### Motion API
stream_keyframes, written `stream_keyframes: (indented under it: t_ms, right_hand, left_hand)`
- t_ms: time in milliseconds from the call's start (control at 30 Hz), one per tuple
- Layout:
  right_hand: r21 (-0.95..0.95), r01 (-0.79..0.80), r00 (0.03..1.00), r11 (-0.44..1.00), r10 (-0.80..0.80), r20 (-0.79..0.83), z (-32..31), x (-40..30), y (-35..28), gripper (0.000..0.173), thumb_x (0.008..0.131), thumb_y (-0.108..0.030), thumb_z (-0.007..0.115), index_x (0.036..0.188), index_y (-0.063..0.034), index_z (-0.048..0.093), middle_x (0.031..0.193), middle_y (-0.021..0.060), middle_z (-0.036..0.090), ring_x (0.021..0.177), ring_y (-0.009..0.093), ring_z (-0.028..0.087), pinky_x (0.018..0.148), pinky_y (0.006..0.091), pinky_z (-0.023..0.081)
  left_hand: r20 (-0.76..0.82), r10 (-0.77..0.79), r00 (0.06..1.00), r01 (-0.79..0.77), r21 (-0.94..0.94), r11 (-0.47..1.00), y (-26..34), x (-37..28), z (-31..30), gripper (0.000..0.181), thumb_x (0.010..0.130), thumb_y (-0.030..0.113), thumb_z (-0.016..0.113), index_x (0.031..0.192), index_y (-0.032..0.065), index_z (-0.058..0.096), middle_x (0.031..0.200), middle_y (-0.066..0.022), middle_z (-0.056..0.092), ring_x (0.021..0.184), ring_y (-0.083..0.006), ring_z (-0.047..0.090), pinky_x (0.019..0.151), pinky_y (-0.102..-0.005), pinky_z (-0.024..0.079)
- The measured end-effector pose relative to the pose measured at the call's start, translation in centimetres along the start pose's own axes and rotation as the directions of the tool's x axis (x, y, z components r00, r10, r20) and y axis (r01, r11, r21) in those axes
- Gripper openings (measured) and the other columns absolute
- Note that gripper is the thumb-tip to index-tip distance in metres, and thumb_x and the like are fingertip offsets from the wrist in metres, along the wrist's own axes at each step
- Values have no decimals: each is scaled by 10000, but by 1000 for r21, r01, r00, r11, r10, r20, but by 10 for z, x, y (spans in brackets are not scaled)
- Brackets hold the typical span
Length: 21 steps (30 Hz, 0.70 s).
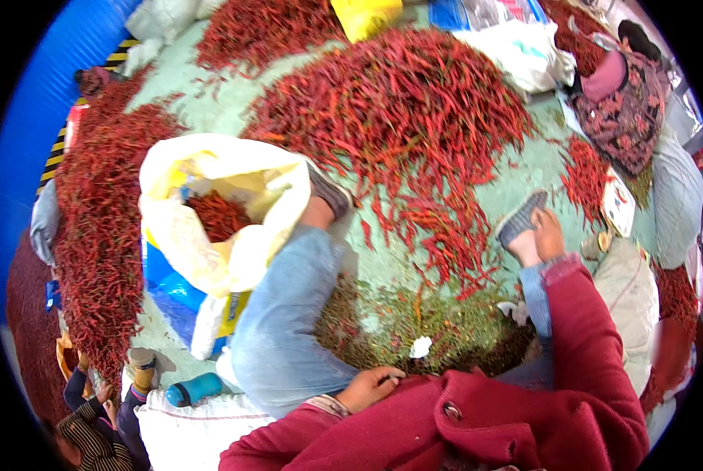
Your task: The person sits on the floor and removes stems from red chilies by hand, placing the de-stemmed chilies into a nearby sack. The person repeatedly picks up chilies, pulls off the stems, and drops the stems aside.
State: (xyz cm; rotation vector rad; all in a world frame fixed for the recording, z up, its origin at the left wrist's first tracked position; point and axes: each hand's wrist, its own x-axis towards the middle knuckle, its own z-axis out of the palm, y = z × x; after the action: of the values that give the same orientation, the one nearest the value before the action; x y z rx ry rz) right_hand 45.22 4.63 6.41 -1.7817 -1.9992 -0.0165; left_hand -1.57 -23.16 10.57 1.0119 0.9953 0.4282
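Observation:
My left hand [370,388] rests in my lap with its fingers curled, against the hem of the red coat; nothing shows in it. My right hand [548,234] touches the grey shoe [523,220] on my right foot, its fingers at the shoe's opening by the ankle. Before me a large heap of red chili peppers [387,106] spreads over the pale green floor, a tongue of it trailing towards me. Green stems and scraps [428,318] lie between my legs, with a white scrap [421,347] on them. Beside my left leg an open woven plastic sack [228,259] holds red chilies [219,215].
More chilies [98,235] form a long heap at the left, near a blue sheet [39,106]. A teal bottle [194,389] lies at lower left by a white sack [204,424]. Other people sit at upper right [619,112] and lower left [92,430]. White bags [516,53] stand beyond the heap.

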Motion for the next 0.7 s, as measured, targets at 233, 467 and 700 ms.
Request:
stream_keyframes:
  t_ms: [233, 467, 700]
  right_hand:
    - [-277, -309, 826, 910, 401, 396, -34, -50, 49, 293, 817, -279, 536, 983, -58, 633, 1026, 206, 614, 940, 347, 596, 814, 435, 469]
    - [-147, -262, 895, 954, 298, 332, -80, -84, 34, 251, 749, -266, 574, 846, -63, 683, 902, 173, 640, 854, 347, 601, 772, 448, 479]
    - [-236, 11, 956, 972, 58, 286, -108, -95, -13, 280, 708, -332, 629, 827, -84, 679, 898, 147, 648, 860, 320, 610, 777, 425, 485]
  left_hand:
    - [68, 76, 995, -87, 170, 982, 2, -4, -1, 251, 930, 156, 492, 1136, 33, 568, 978, -30, 609, 909, -90, 520, 828, -251, 429]
    - [53, 154, 987, -163, 237, 958, 0, -16, 4, 241, 921, 156, 498, 1112, 31, 573, 894, -32, 616, 828, -98, 540, 770, -261, 452]
    - [33, 177, 984, -179, 288, 941, -11, -21, 11, 246, 910, 166, 503, 1101, 30, 577, 855, -32, 618, 778, -96, 554, 736, -268, 465]
